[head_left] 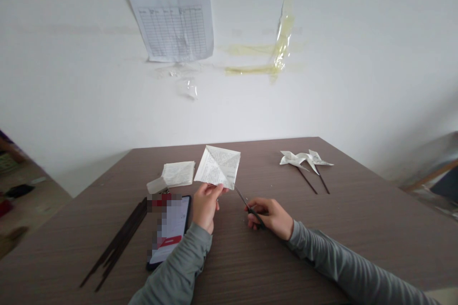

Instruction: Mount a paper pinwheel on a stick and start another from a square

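My left hand [204, 205] pinches the lower edge of a square of printed paper [219, 166], held up above the table. Diagonal creases run across the sheet. In my right hand [270, 215] is a pair of scissors [253, 212] with dark handles, my fingers wrapped round them. Their blades point up and left and meet the paper's lower right corner. Whether the blades have cut into it I cannot make out.
On the brown table [343, 248], two paper pinwheels [298, 159] on dark sticks lie back right. A stack of paper squares [179, 174], a phone [171, 233] and several dark sticks [118, 243] are on the left. A white wall [250, 109] stands behind.
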A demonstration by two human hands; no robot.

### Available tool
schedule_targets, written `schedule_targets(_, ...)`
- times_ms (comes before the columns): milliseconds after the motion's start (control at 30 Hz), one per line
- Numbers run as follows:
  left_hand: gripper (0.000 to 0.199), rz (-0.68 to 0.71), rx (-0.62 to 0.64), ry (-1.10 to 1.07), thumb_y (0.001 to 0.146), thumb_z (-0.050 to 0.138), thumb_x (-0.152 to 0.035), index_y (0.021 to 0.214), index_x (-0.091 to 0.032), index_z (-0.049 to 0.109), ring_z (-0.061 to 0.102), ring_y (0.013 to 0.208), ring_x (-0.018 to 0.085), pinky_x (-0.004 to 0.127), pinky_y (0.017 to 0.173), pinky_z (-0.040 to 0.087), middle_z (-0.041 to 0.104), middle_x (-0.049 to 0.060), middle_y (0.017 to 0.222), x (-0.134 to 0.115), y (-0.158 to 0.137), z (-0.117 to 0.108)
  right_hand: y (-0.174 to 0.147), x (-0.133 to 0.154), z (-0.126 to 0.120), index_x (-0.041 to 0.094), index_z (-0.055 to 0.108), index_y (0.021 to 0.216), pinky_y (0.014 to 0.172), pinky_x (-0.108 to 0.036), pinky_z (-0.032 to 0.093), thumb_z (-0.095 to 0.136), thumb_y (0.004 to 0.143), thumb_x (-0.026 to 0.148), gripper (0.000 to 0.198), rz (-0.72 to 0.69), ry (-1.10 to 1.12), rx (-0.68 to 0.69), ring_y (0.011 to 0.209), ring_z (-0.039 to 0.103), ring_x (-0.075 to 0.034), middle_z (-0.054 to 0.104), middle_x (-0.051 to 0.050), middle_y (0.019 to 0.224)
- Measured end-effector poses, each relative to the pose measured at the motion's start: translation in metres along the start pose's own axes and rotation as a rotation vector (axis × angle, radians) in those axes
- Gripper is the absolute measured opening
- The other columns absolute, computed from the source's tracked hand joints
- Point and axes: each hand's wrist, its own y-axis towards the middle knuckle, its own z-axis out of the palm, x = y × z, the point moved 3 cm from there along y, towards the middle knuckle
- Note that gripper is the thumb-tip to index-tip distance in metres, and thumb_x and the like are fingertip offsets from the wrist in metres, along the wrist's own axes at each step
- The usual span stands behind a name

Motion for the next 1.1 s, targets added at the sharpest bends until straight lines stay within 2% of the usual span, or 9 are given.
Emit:
schedule_targets(267, 0.041, 0.003, 0.013, 0.023, 0.067, 0.103, -0.047, 0.089, -0.024, 0.077, 0.097, 0.088, 0.034, 0.019, 0.045, 0.031, 0.097, 0.017, 0.102, -0.0035, -0.0018, 0.0006, -0.0007, -0.0014, 0.0013, 0.024, 0.087, 0.109, 0.075, -0.039, 0.068, 0.109, 0.085, 0.079, 0.064, 0.017, -0.006, -0.001, 0.068, 0.079, -0.023, 0.091, -0.004, 0.082)
schedule_targets(533, 0.041, 0.0, 0.012, 0.03, 0.067, 0.102, -0.048, 0.086, -0.024, 0.074, 0.097, 0.089, 0.033, 0.02, 0.045, 0.031, 0.097, 0.018, 0.103, -0.0048, -0.002, 0.0009, 0.0002, -0.0029, 0.0034, 0.025, 0.086, 0.107, 0.075, -0.04, 0.069, 0.113, 0.079, 0.089, 0.075, 0.027, 0.016, 0.0, 0.067, 0.078, -0.023, 0.089, -0.004, 0.08)
schedule_targets(867, 0.047, -0.006, 0.018, 0.014, 0.064, 0.104, -0.051, 0.089, -0.024, 0.076, 0.096, 0.086, 0.032, 0.02, 0.047, 0.028, 0.096, 0.017, 0.102, -0.0048, -0.0027, 0.0012, -0.0007, -0.0006, 0.0052, 0.024, 0.086, 0.106, 0.071, -0.041, 0.068, 0.113, 0.081, 0.081, 0.068, 0.02, 0.029, -0.014, 0.066, 0.076, -0.024, 0.089, -0.006, 0.078)
schedule_targets(1100, 0.044, -0.018, 0.006, 0.033, 0.064, 0.101, -0.05, 0.088, -0.025, 0.075, 0.095, 0.086, 0.031, 0.02, 0.047, 0.026, 0.096, 0.016, 0.102, -0.0085, -0.0039, 0.003, 0.0015, -0.0027, 0.0064, 0.026, 0.082, 0.105, 0.072, -0.041, 0.065, 0.111, 0.077, 0.089, 0.075, 0.043, 0.024, 0.005, 0.065, 0.073, -0.022, 0.085, -0.003, 0.078)
